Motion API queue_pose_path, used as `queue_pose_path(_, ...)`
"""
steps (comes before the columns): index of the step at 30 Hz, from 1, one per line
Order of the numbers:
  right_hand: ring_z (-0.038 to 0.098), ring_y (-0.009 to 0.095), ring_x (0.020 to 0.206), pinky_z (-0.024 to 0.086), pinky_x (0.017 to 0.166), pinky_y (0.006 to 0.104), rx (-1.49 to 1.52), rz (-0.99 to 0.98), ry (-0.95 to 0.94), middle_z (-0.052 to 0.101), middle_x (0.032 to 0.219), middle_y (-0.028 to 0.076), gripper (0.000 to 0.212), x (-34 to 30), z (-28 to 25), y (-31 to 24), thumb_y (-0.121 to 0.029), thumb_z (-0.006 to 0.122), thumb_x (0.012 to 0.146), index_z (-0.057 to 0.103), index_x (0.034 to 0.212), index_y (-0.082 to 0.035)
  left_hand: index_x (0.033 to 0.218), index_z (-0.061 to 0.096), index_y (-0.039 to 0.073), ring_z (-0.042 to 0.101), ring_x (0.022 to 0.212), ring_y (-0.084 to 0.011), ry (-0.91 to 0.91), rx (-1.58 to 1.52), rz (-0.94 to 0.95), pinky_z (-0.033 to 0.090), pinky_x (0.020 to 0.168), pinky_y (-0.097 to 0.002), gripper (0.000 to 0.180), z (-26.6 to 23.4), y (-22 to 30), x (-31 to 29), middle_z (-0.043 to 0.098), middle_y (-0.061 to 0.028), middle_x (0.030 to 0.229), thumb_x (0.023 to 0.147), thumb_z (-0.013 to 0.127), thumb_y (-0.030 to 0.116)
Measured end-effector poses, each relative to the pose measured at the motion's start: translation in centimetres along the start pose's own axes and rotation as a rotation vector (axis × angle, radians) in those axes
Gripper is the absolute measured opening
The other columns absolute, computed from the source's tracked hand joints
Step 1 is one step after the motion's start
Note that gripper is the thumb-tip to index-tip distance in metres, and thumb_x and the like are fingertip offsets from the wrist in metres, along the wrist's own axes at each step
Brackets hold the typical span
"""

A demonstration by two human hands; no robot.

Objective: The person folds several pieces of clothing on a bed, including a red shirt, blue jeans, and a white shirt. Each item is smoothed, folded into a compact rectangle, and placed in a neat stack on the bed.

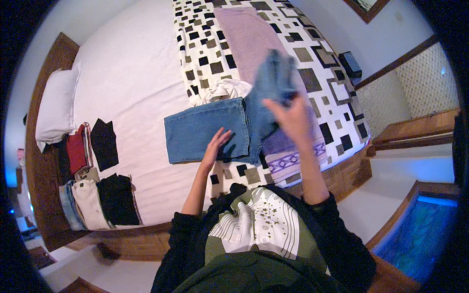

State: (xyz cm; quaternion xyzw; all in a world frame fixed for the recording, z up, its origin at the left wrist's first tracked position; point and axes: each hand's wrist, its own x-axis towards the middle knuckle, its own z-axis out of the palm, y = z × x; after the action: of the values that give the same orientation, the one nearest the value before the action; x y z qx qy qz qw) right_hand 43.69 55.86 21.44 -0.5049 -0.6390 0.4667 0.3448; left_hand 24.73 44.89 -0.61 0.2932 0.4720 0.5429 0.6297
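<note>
White sheeting spreads over the bed to the left of the hands, and a cover patterned with black, grey and brown squares lies beneath and beyond them. Both forearms, in dark sleeves, reach forward from the person's body.

Under the hands is a pair of blue jeans — the wide, flat part lies to the left, beside and beyond the left hand, while the bunched part runs forward from the right hand and is blurred. The left hand comes in low, its forearm slanting forward and slightly right; its fingers are loosely extended and parted, gripping nothing, over the denim's near edge. Whether the fingertips press on the cloth cannot be told. The right hand is farther forward, the arm stretched out straighter and leaning a little left, with the thumb held apart from the fingers against the bunched denim. Blur hides whether it has closed on the fabric.

Beyond the hands stretches a lilac towel, partly under the jeans, and a crumpled white cloth touches their far edge. Well to the left of the hands are folded clothes and a white pillow.
</note>
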Motion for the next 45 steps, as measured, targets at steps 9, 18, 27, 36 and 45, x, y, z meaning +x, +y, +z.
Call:
queue_pose_path(9,0.020,0.028,0.126,0.020,0.101,0.0411,0.004,-0.500,-1.014,0.032,0.130,0.012,0.031,-3.9,16.0,10.2,-0.008,0.051,0.076,0.046,0.106,-0.007,0.120,0.038,0.008,0.038,0.113,-0.0254,0.564,-1.012,0.440,0.033,0.093,-0.0364,0.070,-4.3,-0.2,-4.5,0.038,-0.0110,0.124,0.074,0.042,0.061)
queue_pose_path(18,0.021,0.030,0.125,0.020,0.099,0.0493,-0.588,-0.595,-0.385,0.026,0.134,0.011,0.038,0.0,10.6,16.0,-0.021,0.047,0.081,0.043,0.117,-0.010,0.100,0.050,-0.002,0.052,0.081,-0.0178,1.069,-0.312,0.212,0.041,0.072,-0.0291,0.040,-8.9,-2.0,-1.6,0.055,-0.0073,0.099,0.066,0.065,0.013)
queue_pose_path(27,0.031,0.033,0.118,0.030,0.096,0.0407,-0.597,-0.572,-0.351,0.033,0.127,0.017,0.054,7.2,11.9,16.4,-0.033,0.053,0.078,0.036,0.122,-0.007,0.094,0.047,-0.002,0.051,0.085,-0.0188,1.495,-0.072,0.383,0.042,0.075,-0.0310,0.035,-2.5,0.0,-3.2,0.054,-0.0098,0.091,0.069,0.066,0.013)
queue_pose_path(36,0.054,0.030,0.094,0.042,0.082,0.0370,-0.881,-0.228,-0.838,0.057,0.100,0.017,0.083,14.8,13.1,15.8,-0.059,0.069,0.045,0.053,0.104,-0.003,0.074,0.043,0.008,0.041,0.061,-0.0101,1.023,-0.452,-0.136,0.032,0.050,-0.0248,0.032,-0.3,-1.6,-4.4,0.044,0.0003,0.069,0.068,0.067,0.027)
queue_pose_path(45,0.057,0.022,0.077,0.044,0.070,0.0298,-0.612,-0.131,-1.108,0.061,0.086,0.012,0.057,10.6,12.5,10.6,-0.051,0.062,0.063,0.061,0.097,-0.006,0.096,0.048,0.000,0.048,0.083,-0.0177,1.070,-0.184,0.363,0.037,0.078,-0.0282,0.031,-4.7,2.5,-4.3,0.052,-0.0077,0.094,0.069,0.055,0.014)
